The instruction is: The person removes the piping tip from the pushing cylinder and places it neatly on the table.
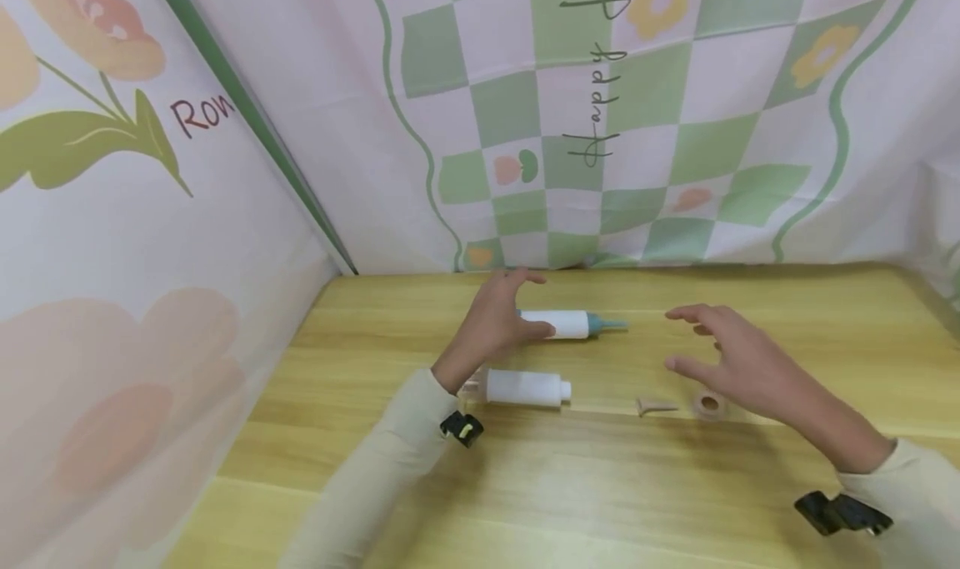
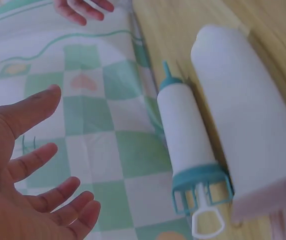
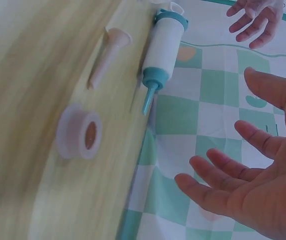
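Observation:
A white tube with a teal nozzle (image 1: 573, 324) lies on its side near the back of the table; the left wrist view shows its teal collar and white pull ring (image 2: 207, 224). In the head view my left hand (image 1: 491, 323) is over its left end, fingers spread, and the left wrist view shows nothing in that hand (image 2: 48, 170). A second white tube (image 1: 525, 387) with a pinkish end lies in front. My right hand (image 1: 742, 361), fingers apart and empty, hovers above and beside a pale ring (image 1: 709, 406). A small pink cone-shaped piece (image 3: 105, 57) lies left of the ring.
The wooden table (image 1: 585, 486) extends toward the front. A checked cloth (image 1: 570, 119) printed with flowers hangs along its back edge, and a floral cloth (image 1: 135, 244) hangs at the left side.

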`<state>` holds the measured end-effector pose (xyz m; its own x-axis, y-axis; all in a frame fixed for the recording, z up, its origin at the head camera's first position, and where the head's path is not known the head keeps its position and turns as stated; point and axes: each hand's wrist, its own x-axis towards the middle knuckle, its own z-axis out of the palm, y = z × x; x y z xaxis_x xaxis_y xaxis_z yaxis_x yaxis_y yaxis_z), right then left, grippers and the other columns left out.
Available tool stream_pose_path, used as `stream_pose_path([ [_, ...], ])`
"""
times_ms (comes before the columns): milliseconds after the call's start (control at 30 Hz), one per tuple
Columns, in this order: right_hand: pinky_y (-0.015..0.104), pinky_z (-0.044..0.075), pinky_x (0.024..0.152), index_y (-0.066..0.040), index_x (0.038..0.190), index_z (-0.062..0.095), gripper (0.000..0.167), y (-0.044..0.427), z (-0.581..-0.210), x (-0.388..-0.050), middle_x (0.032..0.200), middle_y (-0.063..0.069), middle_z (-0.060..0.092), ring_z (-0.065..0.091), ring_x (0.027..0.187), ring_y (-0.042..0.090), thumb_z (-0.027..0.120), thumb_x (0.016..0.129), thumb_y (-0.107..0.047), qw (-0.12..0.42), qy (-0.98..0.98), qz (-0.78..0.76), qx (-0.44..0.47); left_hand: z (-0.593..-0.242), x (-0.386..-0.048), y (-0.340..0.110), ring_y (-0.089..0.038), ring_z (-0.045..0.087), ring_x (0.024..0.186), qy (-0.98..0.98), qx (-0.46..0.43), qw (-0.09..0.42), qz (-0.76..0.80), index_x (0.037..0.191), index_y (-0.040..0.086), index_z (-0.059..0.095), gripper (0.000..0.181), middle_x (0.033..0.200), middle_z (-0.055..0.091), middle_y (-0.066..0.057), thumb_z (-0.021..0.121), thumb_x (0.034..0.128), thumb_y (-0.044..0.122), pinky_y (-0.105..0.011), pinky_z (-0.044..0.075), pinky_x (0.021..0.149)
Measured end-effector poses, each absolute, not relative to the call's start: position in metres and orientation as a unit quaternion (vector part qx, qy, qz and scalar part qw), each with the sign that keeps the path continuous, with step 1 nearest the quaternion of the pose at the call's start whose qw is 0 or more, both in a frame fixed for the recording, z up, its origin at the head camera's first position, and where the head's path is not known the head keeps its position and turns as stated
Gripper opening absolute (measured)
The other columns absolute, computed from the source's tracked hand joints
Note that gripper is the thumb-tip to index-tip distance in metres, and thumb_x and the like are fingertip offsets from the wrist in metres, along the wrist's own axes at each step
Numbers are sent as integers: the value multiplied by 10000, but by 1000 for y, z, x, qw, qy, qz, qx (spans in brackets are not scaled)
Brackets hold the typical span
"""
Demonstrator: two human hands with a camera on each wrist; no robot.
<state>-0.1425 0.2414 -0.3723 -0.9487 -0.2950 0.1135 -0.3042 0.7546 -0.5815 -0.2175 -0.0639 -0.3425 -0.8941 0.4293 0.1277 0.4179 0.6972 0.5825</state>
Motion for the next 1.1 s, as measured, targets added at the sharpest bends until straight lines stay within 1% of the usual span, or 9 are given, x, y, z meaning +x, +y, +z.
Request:
stream_pose_path([
  [233,685,411,941,38,1442,419,657,244,-365,-155,1400,302,453,475,1209,537,707,953,-293,-3,-924,346,164,-333,-228,-77,-334,475,1285,920,202,32,336,1407,154,528,742,1464,430,-148,896,763,189,-464,469,985],
  [400,686,400,952,38,1446,408,647,249,-364,-163,1392,305,458,464,1215,534,701,958,-268,-6,-917,362,169,-335,-236,-90,-338,409,1356,917,202,35,342,1453,136,491,805,1523,378,-131,897,760,190,-481,417,1052],
  [633,660,398,973,18,1489,364,650,257,-370,-174,1408,315,442,445,1243,525,665,982,-255,-22,-901,406,153,-344,-251,-110,-289,448,1313,899,201,44,386,1444,117,490,825,1478,457,-61,908,733,150,-437,413,1057],
  [767,309,502,912,-1,1496,367,635,262,-375,-177,1416,272,455,460,1251,487,641,998,-283,-15,-895,426,131,-351,-258,-118,-279,437,1313,890,182,59,414,1465,144,465,860,1465,477,-78,907,728,123,-451,401,1066],
  [833,149,459,828,-1,1490,375,627,263,-378,-178,1410,261,463,471,1246,476,639,998,-287,-4,-893,433,124,-354,-262,-121,-283,434,1313,889,172,64,420,1465,157,467,859,1463,478,-84,904,727,112,-456,399,1066],
  [900,77,411,789,0,1480,385,621,264,-380,-180,1410,256,462,471,1247,472,640,998,-296,2,-889,442,119,-357,-265,-124,-321,443,1298,887,160,71,428,1464,172,470,860,1466,467,-98,903,724,104,-469,414,1045],
  [967,86,415,800,7,1466,395,606,265,-382,-182,1416,255,457,464,1254,475,636,1000,-295,0,-888,445,114,-360,-268,-126,-374,451,1283,883,151,80,437,1464,179,470,861,1464,451,-121,902,723,100,-489,430,1024],
  [1033,211,480,892,24,1467,380,608,265,-384,-185,1433,272,430,439,1271,496,628,1005,-283,-14,-884,454,111,-362,-270,-128,-420,452,1272,878,146,90,448,1471,174,461,870,1459,432,-151,900,724,99,-500,446,1003],
  [1100,389,495,958,41,1474,355,613,266,-387,-187,1450,291,397,409,1286,521,617,1012,-265,-34,-879,463,108,-365,-273,-131,-457,448,1264,871,145,102,459,1483,162,446,888,1453,411,-189,899,722,92,-514,462,983],
])
